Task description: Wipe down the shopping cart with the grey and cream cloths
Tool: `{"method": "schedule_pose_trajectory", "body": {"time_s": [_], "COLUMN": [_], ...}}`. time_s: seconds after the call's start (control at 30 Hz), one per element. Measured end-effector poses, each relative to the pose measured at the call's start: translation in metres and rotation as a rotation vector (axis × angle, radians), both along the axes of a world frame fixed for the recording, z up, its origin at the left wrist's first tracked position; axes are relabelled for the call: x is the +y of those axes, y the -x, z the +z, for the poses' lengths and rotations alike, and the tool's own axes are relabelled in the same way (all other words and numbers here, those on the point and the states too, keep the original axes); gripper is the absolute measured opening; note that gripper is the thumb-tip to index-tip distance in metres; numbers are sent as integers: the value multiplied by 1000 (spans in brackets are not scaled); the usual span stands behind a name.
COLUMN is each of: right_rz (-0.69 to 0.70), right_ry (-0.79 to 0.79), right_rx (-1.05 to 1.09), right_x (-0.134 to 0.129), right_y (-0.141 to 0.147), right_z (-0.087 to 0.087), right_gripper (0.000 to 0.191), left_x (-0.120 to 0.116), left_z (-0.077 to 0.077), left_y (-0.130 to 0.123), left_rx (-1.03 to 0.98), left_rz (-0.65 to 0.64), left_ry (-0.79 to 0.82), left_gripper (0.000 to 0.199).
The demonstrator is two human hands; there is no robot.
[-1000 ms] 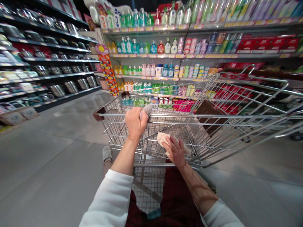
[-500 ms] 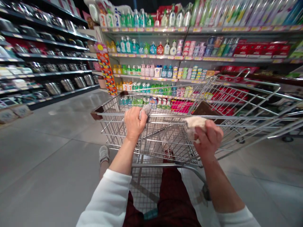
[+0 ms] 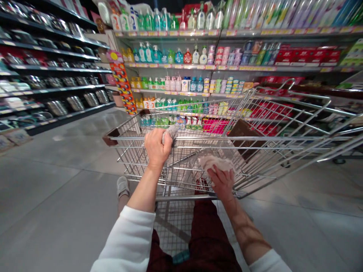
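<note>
Cloth (image 3: pixel 217 163) in our right hand (image 3: pixel 223 183) has dropped below the rail (image 3: pixel 204 139), seemingly shifting work lower; our left hand (image 3: pixel 155 145) clasps rag (image 3: pixel 171 132) and rail.

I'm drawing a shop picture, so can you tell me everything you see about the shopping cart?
The shopping cart is a basket of shiny, metal-looking wires, with a brown corner piece on the picture's left and a brown panel further right. It stands upright, side-on, before shelves. The left hand grips its top rail with a grey cloth; the right hand holds a pale cloth at its near side.
</note>
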State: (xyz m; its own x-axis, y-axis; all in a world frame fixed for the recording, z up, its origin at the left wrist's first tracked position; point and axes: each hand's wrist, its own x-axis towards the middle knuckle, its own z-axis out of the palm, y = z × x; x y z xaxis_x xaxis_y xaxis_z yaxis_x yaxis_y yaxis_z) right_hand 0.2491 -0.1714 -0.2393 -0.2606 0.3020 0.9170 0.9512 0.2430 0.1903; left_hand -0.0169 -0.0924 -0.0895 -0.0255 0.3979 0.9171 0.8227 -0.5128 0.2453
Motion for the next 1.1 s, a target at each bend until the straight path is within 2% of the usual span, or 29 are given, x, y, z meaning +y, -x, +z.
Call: {"method": "schedule_pose_trajectory", "body": {"time_s": [0.07, 0.13, 0.23, 0.33, 0.43, 0.53, 0.63, 0.7, 0.73, 0.77, 0.83, 0.93, 1.0, 1.1], "right_rz": [30, 38, 30, 11, -135, -259, -252, -210, -193, -181, -170, -134, -116, -119], "right_ry": [77, 114, 169, 196, 86, -138, -202, -178, -164, -155, -158, -155, -97, 13], "right_rx": [16, 32, 51, 30, 35, 62, 116, 132, 134, 134, 140, 120, 95, 69], "right_x": [-7, -12, -17, -21, -22, -16, -7, -2, 0, 1, 3, 1, -5, -19], "right_y": [5, 9, 10, -2, -28, -56, -69, -69, -68, -66, -63, -58, -52, -42], "right_z": [-18, -28, -28, -17, 7, 50, 99, 118, 121, 119, 101, 52, 17, -19], "right_gripper": [34, 37, 44, 45, 32, 25, 31, 38, 40, 40, 38, 34, 32, 31], "left_x": [0, 0, -1, -1, -1, 0, 1, 1, 1, 0, 0, 0, 0, 1], "left_z": [0, 1, 3, 4, 3, 2, 2, 2, 3, 3, 3, 3, 2, 2], "left_y": [0, 0, 0, 0, 0, 1, 2, 2, 2, 2, 2, 2, 3, 3], "left_rx": [6, 9, 12, 12, 18, 21, 3, -7, -7, -3, 6, 10, 12, 26], "left_rz": [1, 0, -9, -21, -31, -26, -28, -32, -32, -29, -20, -8, -4, -1], "left_ry": [3, 9, 22, 30, 39, 44, 51, 52, 51, 49, 45, 52, 56, 59], "left_gripper": [30, 30, 29, 29, 29, 29, 27, 26, 25, 26, 27, 29, 30, 31]}}
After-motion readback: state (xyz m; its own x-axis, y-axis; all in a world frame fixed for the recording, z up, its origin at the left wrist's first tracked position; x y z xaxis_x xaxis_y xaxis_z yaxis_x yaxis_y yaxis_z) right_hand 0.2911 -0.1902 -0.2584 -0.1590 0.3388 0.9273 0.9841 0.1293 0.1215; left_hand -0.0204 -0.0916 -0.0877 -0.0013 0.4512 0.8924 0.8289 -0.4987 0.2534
